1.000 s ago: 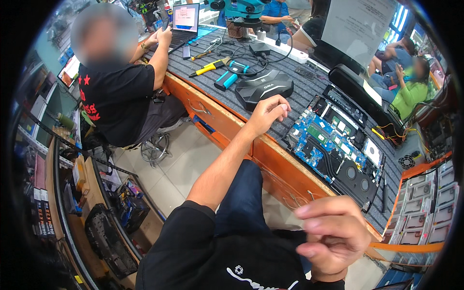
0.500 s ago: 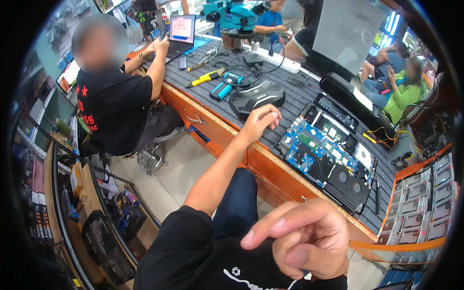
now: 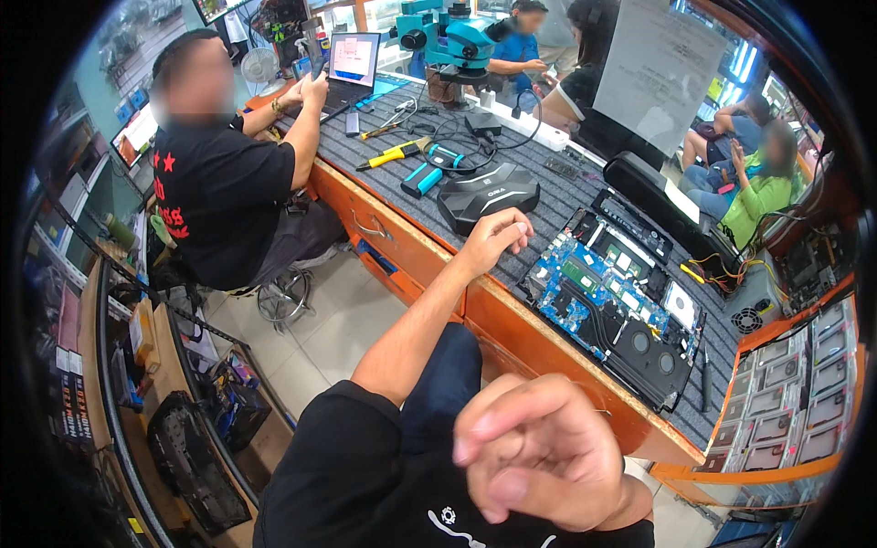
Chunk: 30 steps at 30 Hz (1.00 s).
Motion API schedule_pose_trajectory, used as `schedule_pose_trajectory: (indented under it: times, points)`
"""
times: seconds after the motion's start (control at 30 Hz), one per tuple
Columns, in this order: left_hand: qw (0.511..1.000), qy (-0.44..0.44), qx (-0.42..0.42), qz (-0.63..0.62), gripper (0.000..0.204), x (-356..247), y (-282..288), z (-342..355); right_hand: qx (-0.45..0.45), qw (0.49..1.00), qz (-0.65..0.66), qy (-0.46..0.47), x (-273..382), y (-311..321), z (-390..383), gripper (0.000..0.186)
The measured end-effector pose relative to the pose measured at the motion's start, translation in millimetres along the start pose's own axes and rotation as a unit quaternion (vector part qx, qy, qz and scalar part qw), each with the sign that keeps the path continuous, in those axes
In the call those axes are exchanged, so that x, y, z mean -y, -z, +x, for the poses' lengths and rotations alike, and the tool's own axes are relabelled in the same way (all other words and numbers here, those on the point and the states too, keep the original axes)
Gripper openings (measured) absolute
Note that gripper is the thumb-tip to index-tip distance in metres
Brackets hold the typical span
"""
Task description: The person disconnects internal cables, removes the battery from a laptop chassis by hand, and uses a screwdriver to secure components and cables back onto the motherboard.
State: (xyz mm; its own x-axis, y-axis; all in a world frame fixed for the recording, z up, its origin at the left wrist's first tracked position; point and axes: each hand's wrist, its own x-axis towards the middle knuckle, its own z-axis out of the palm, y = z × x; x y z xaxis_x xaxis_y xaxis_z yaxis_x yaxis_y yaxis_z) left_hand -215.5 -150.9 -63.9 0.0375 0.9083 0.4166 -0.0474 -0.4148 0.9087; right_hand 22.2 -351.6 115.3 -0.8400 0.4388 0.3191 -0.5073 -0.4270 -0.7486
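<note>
My left hand [image 3: 498,239] rests at the bench's front edge, between a black angular case [image 3: 486,194] and an opened laptop [image 3: 614,309]. Its fingers are loosely bent and nothing shows in them. The laptop lies with its insides exposed: a blue circuit board, dark heat pipes and two round fans. Close in front of my chest I hold up my right hand [image 3: 546,454], apart from the bench. Its fingers curl loosely, with a gap between thumb and fingertips and nothing visible between them.
On the grey striped mat [image 3: 388,196] lie a yellow-handled tool [image 3: 391,155], a teal-and-black device [image 3: 422,179] and cables. A teal microscope [image 3: 452,41] stands behind. A screwdriver [image 3: 706,382] lies right of the laptop. At left, a seated person [image 3: 224,173] holds something before another laptop [image 3: 352,64].
My right hand has shifted slightly left, its fingers curling further inward. My left hand stays nearly in place at the bench edge. The whole view has tilted a little.
</note>
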Motion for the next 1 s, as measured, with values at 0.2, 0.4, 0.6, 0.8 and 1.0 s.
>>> schedule_pose_trajectory:
  times: [0.2,0.4,0.6,0.8,1.0]
  points:
    - [1.000,-0.013,0.000,-0.016,0.026,-1,-2,5,0.055,0.981,-0.184,0.025,-7,6,8,0.036]
    - [1.000,-0.019,-0.013,0.010,0.028,-7,-7,7,0.020,0.895,-0.407,0.181,-10,4,13,0.042]
    - [1.000,0.003,-0.013,0.010,0.029,-2,-3,2,-0.037,0.841,-0.512,0.171,2,14,4,0.044]
    - [0.996,0.028,-0.088,0.007,0.019,1,-8,0,-0.202,0.760,-0.585,0.198,6,55,16,0.032]
    - [0.985,-0.147,-0.051,0.078,0.030,-115,-75,-16,-0.270,0.698,-0.625,0.222,46,82,-17,0.020]
